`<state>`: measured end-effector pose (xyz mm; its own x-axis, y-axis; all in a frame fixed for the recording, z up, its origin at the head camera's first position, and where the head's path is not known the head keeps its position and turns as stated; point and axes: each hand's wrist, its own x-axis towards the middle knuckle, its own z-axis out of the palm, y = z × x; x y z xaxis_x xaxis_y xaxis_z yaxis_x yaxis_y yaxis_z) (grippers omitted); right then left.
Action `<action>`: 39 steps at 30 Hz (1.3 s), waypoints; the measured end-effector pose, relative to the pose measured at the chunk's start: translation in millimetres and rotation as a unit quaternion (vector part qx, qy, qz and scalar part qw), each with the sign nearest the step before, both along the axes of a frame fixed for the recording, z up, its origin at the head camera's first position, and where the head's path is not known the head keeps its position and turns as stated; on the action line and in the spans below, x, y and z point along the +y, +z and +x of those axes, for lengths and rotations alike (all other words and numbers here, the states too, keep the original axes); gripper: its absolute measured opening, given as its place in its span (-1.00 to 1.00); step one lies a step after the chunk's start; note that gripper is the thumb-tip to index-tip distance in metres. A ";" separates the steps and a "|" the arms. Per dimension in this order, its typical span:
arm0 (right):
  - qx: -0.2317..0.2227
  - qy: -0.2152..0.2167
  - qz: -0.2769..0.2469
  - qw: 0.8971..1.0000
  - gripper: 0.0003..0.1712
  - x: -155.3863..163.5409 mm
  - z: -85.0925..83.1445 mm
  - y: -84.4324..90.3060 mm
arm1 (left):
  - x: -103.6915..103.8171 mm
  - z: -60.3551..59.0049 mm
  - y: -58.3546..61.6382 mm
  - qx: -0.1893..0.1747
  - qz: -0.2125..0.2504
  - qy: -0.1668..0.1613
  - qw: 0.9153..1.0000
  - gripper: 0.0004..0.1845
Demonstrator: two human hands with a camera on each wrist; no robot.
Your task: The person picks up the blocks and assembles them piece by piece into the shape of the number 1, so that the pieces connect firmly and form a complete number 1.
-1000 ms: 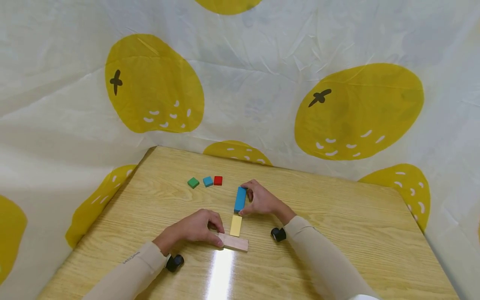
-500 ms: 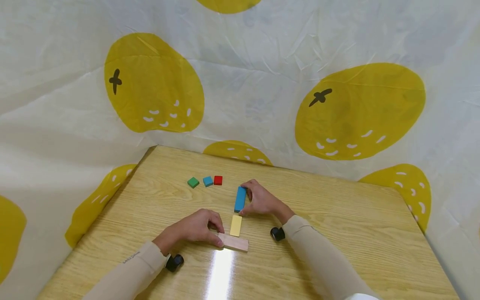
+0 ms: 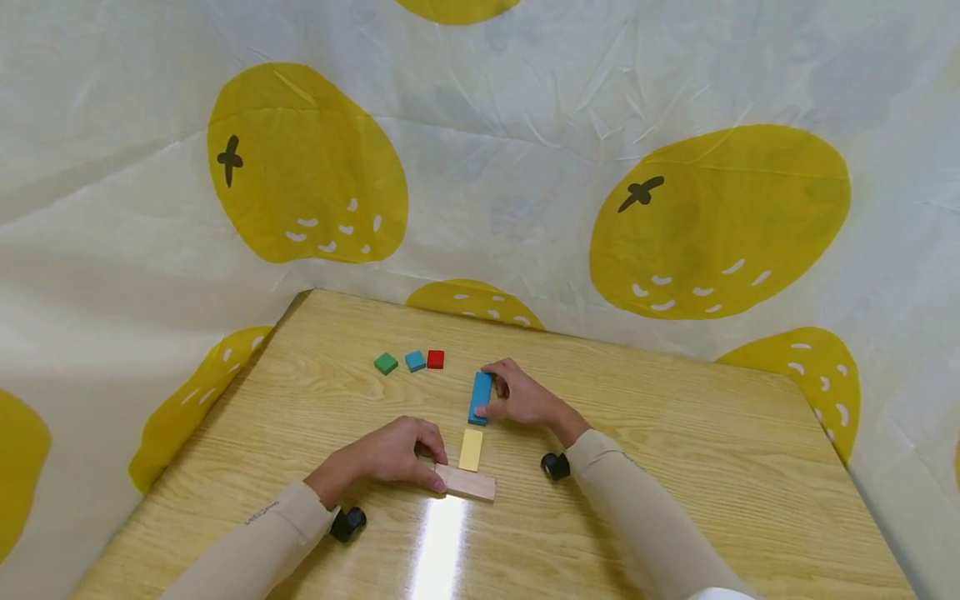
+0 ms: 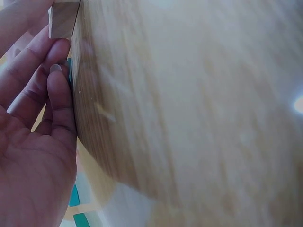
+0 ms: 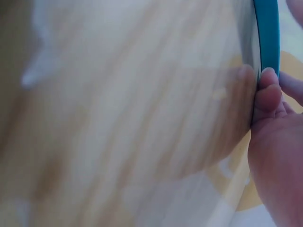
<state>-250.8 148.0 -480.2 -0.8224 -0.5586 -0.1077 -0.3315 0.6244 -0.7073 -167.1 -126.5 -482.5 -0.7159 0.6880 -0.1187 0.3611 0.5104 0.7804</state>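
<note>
A long blue block (image 3: 480, 397) lies on the wooden table (image 3: 675, 450), and my right hand (image 3: 517, 397) grips it by its ends, thumb at the near end. The right wrist view shows the blue block (image 5: 268, 35) edge-on with a fingertip against it. Just in front lies a flat yellow block (image 3: 471, 449). A plain wooden block (image 3: 467, 483) lies crosswise at the yellow block's near end. My left hand (image 3: 396, 454) pinches its left end; the left wrist view shows the wooden block (image 4: 62, 19) at my fingertips.
Three small cubes stand in a row farther back: green (image 3: 386, 363), blue (image 3: 415, 361), red (image 3: 435, 359). A white cloth with yellow fruit prints (image 3: 480, 167) surrounds the table on three sides. A bright glare streak (image 3: 438, 546) lies on the near tabletop.
My right hand has shifted the blue block slightly away from the yellow block, and its thumb now curls round the near end. The left hand has stayed put.
</note>
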 end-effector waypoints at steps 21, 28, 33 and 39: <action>0.016 -0.001 0.009 1.000 -0.18 -4.0 5.5 0.9 | 0.5 0.0 0.3 0.002 -0.003 -0.001 1.000 -0.82; 0.023 -0.003 0.016 1.000 -0.17 -3.5 5.6 -1.6 | 0.4 0.1 0.1 -0.001 0.002 -0.002 1.000 -0.81; 0.019 -0.003 0.014 1.000 -0.17 -4.4 6.4 -1.9 | 0.2 0.8 0.9 -0.006 0.003 0.001 1.000 -0.82; 0.013 -0.006 0.014 1.000 -0.16 -5.2 8.5 -0.5 | 0.6 1.2 1.0 -0.004 0.000 0.003 1.000 -0.83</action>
<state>-242.3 142.8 -480.7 -0.8312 -0.5465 -0.1017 -0.3428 0.6480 -0.6801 -165.9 -125.8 -481.5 -0.7185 0.6841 -0.1257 0.3514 0.5130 0.7831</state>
